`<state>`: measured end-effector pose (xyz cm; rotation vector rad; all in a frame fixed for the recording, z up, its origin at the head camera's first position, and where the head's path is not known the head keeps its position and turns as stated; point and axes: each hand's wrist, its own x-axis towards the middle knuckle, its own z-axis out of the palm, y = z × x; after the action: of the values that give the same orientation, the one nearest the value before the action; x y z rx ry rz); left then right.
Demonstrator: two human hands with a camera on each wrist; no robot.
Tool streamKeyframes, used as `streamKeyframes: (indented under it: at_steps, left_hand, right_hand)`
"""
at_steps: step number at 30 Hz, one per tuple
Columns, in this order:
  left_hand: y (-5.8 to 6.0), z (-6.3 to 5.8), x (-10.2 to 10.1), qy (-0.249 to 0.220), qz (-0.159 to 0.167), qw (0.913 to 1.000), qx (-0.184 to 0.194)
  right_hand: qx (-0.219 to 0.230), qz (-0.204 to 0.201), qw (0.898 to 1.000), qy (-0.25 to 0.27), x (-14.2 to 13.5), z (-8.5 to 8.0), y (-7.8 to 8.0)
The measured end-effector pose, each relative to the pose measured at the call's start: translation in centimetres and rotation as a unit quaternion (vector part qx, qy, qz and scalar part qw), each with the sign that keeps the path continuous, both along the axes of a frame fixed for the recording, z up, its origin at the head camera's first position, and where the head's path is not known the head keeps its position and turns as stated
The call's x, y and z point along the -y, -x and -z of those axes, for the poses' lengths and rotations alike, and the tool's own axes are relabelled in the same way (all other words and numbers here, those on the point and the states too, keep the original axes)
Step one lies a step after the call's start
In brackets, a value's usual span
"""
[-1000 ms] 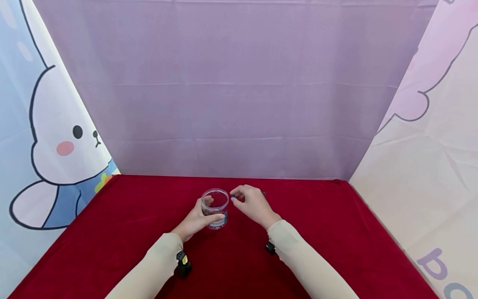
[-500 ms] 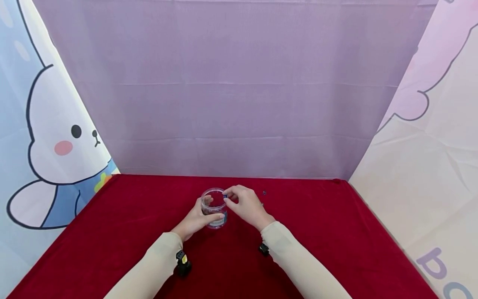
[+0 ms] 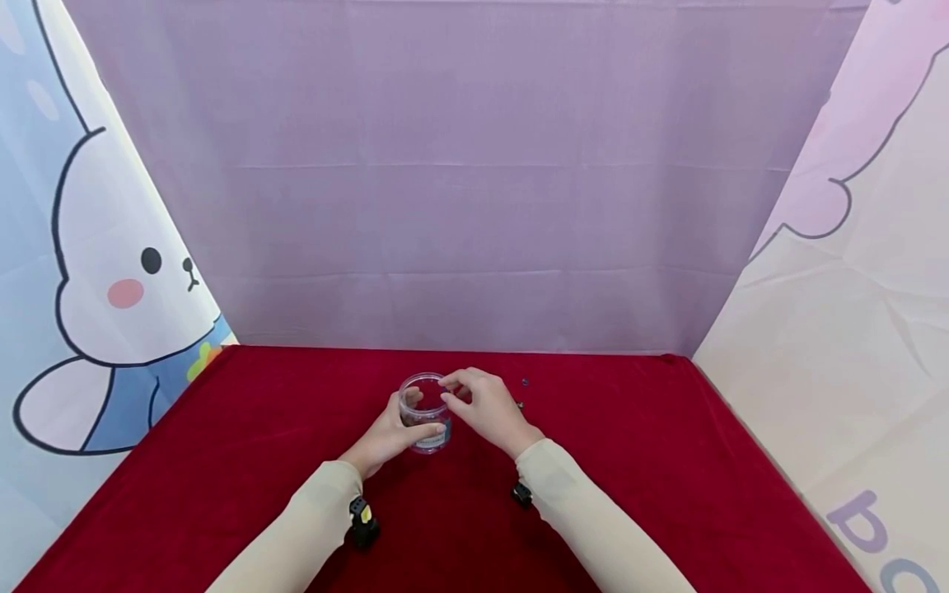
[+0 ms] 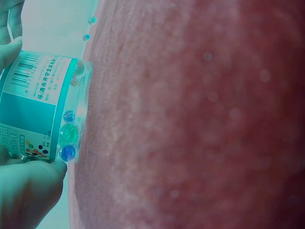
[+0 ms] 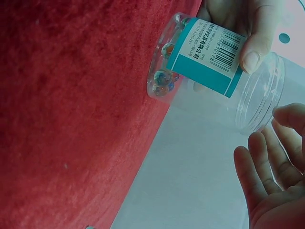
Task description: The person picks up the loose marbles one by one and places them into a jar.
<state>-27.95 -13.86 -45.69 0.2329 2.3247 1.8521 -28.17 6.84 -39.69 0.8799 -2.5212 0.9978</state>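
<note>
My left hand (image 3: pixel 387 436) grips a clear plastic jar (image 5: pixel 202 71), its thumb across the printed label. The jar stands upright and lidless on the red cloth. Several glass marbles (image 4: pixel 68 134) lie at the bottom of the jar, blue, green and clear among them. At the jar's right rim is my right hand (image 3: pixel 485 409), thumb and index finger slightly parted, with no marble showing between them. In the right wrist view the other fingers (image 5: pixel 257 157) of this hand are loosely extended beside the mouth of the jar.
Red cloth (image 3: pixel 630 461) covers the table. To the right of my right hand lie a small marble (image 3: pixel 525 381) and another marble (image 3: pixel 521 404), partly behind the hand. A purple curtain (image 3: pixel 460 181) hangs at the back, with printed cloths on both sides.
My right hand moved left to the jar's rim with a blue marble, which no longer shows between its fingers. The left hand and jar stayed nearly still.
</note>
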Motion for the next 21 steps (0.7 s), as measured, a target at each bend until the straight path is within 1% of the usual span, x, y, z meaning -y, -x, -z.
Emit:
streamKeyframes:
  at_steps: [11,16,21]
  left_hand:
    - [0.04,0.08,0.01,-0.001,0.001,1.0000,-0.001]
    - [0.04,0.10,0.08,-0.004,0.004,1.0000,0.001]
    - [0.01,0.12,0.24,-0.006,0.003,1.0000,-0.001]
  right_hand:
    - [0.018,0.006,1.000,0.004,0.08,0.01,0.06]
    - [0.016,0.015,1.000,-0.005,-0.16,-0.12,-0.09]
    - [0.013,0.012,1.000,-0.011,-0.74,-0.34,-0.07]
